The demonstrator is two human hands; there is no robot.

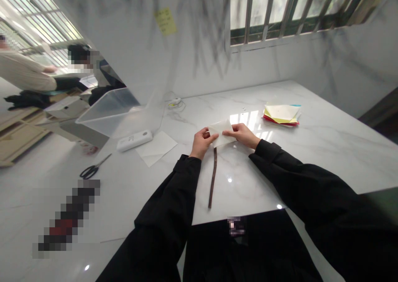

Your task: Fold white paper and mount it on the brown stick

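Between my two hands is a small cream-white sheet of paper (221, 139), raised a little over the table. My left hand (201, 142) pinches its left side, thumb on top. My right hand (244, 135) grips the right side in the same way. Just below the paper a thin dark brown stick (213, 180) lies on the marble-patterned table (245, 195), pointing toward me. The paper covers its far end, so I cannot tell whether the two touch.
Left of my hands lie a white sheet (160, 147), a white oblong device (134, 140) and black-handled scissors (90, 171). A clear plastic bin (108, 112) stands behind them. Coloured papers (281, 115) are stacked at the right. Two people sit at the far left.
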